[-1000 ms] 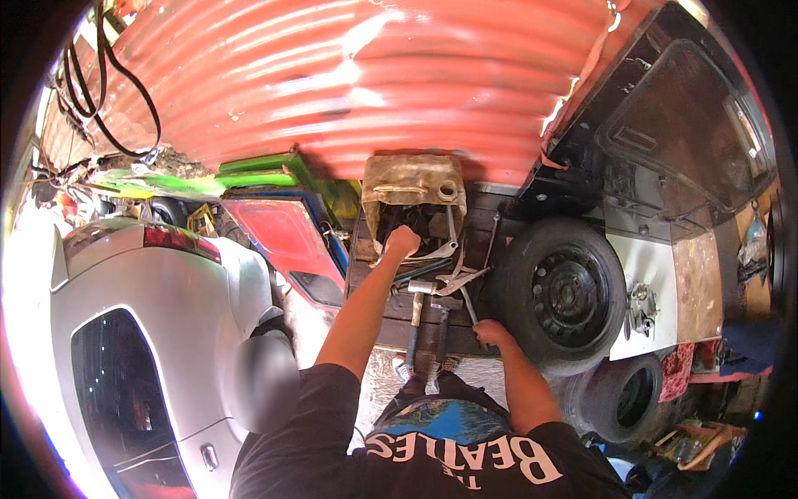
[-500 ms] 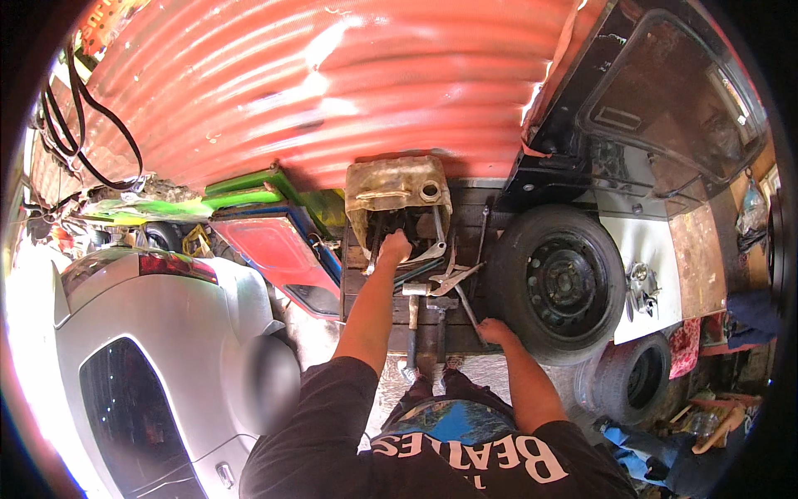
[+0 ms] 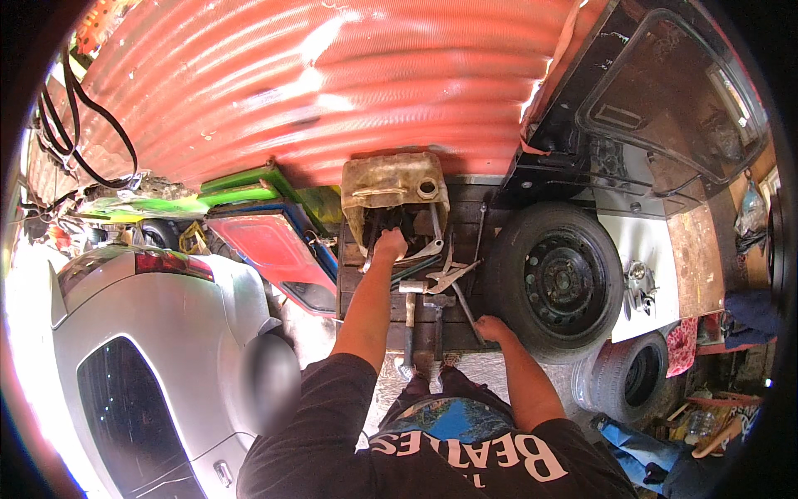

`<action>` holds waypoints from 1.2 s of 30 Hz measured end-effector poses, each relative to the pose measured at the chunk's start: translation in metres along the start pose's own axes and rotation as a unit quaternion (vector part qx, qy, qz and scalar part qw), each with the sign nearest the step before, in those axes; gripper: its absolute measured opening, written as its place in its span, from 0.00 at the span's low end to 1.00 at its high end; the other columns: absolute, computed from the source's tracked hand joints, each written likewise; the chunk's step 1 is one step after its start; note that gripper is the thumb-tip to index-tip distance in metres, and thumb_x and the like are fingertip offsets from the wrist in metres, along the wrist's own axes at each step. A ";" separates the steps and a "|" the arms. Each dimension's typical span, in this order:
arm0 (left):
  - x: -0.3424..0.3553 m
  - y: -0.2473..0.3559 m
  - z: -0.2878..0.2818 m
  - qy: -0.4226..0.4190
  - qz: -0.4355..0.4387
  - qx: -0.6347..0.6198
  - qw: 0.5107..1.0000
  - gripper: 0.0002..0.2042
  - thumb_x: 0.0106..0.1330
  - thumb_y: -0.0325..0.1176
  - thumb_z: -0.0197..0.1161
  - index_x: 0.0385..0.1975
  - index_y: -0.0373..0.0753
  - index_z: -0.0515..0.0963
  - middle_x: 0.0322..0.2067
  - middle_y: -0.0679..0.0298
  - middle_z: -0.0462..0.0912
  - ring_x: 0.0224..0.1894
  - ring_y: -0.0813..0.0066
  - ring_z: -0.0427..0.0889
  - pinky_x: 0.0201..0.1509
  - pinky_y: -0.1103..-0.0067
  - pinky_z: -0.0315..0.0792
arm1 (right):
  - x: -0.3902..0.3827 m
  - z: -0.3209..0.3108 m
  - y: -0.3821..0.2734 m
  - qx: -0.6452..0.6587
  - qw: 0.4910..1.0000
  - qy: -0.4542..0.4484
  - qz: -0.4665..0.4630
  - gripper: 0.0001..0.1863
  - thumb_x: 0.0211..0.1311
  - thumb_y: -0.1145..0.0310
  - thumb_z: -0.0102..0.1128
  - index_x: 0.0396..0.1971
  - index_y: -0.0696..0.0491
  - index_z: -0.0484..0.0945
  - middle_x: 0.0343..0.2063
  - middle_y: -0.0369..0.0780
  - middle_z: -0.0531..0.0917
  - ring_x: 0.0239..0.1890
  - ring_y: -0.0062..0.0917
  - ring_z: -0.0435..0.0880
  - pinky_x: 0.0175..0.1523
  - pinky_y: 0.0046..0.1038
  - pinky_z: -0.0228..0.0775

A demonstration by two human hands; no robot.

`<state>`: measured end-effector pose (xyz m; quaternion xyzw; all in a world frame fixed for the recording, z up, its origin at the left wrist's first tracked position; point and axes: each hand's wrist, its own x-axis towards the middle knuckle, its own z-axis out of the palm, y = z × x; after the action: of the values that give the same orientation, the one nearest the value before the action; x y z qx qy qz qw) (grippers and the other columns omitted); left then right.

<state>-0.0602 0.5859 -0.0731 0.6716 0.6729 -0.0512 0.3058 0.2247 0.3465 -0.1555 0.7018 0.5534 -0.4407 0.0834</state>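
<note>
A cut-open, yellowish plastic jug (image 3: 386, 179) lies on its side on the dark wooden bench (image 3: 475, 198), with metal tools inside. My left hand (image 3: 391, 245) is at its open mouth, fingers closed among the tools; what they hold is hidden. A wrench (image 3: 435, 229) leans out on the jug's right. At the bench's near edge my right hand (image 3: 489, 328) is curled against the lower end of a thin metal bar (image 3: 465, 309). Between my hands lie locking pliers (image 3: 453, 274), a wooden-handled hammer (image 3: 411, 308) and a dark-handled hammer (image 3: 439, 312).
A wheel with tyre (image 3: 559, 283) stands right of the tools, with another tyre (image 3: 638, 378) below it. A long thin tool (image 3: 481, 229) lies near the wheel. Red and green panels (image 3: 270, 249) lean at left, beside a silver car (image 3: 158, 333). Red corrugated sheeting (image 3: 332, 83) rises behind the bench.
My left hand has shifted very slightly in the jug's mouth. My right hand stays at the bench's near edge. The whole view has moved a little.
</note>
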 end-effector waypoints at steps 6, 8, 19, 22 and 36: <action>-0.010 0.007 0.003 0.053 0.011 0.018 0.998 0.20 0.64 0.28 0.53 0.56 0.31 0.68 0.58 0.38 0.65 0.58 0.43 0.73 0.58 0.61 0.74 | -0.005 -0.005 -0.006 0.019 0.999 -0.027 0.018 0.24 0.66 0.53 0.49 0.48 0.58 0.79 0.50 0.50 0.80 0.53 0.45 0.77 0.59 0.41 0.68; -0.015 0.010 0.003 0.067 0.019 0.045 0.997 0.18 0.65 0.29 0.53 0.54 0.31 0.70 0.56 0.40 0.67 0.55 0.44 0.75 0.56 0.61 0.75 | -0.004 -0.002 -0.003 0.020 1.000 -0.021 0.010 0.24 0.65 0.52 0.49 0.48 0.57 0.79 0.50 0.51 0.80 0.53 0.45 0.78 0.58 0.41 0.68; 0.000 -0.006 0.027 0.151 0.028 0.175 0.973 0.15 0.72 0.36 0.47 0.49 0.36 0.76 0.49 0.50 0.70 0.49 0.53 0.74 0.51 0.64 0.72 | -0.002 0.000 -0.001 -0.012 1.000 -0.009 -0.018 0.24 0.66 0.52 0.49 0.48 0.57 0.79 0.51 0.51 0.79 0.53 0.44 0.78 0.58 0.41 0.68; 0.004 -0.008 0.032 0.136 0.034 0.189 0.972 0.15 0.72 0.37 0.45 0.50 0.37 0.75 0.49 0.50 0.70 0.49 0.53 0.73 0.52 0.62 0.70 | -0.001 -0.001 0.000 -0.004 1.000 -0.022 -0.004 0.24 0.66 0.52 0.49 0.49 0.57 0.78 0.51 0.50 0.79 0.54 0.44 0.77 0.59 0.41 0.67; -0.007 0.001 0.011 0.018 0.024 0.152 0.988 0.18 0.71 0.32 0.51 0.58 0.36 0.69 0.57 0.46 0.65 0.59 0.47 0.69 0.60 0.62 0.72 | -0.010 -0.010 -0.020 0.019 1.000 -0.013 -0.003 0.23 0.64 0.54 0.52 0.50 0.57 0.78 0.48 0.52 0.81 0.52 0.47 0.78 0.59 0.41 0.69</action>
<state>-0.0562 0.5745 -0.0778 0.7270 0.6464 -0.1337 0.1888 0.2126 0.3533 -0.1350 0.6956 0.5460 -0.4608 0.0757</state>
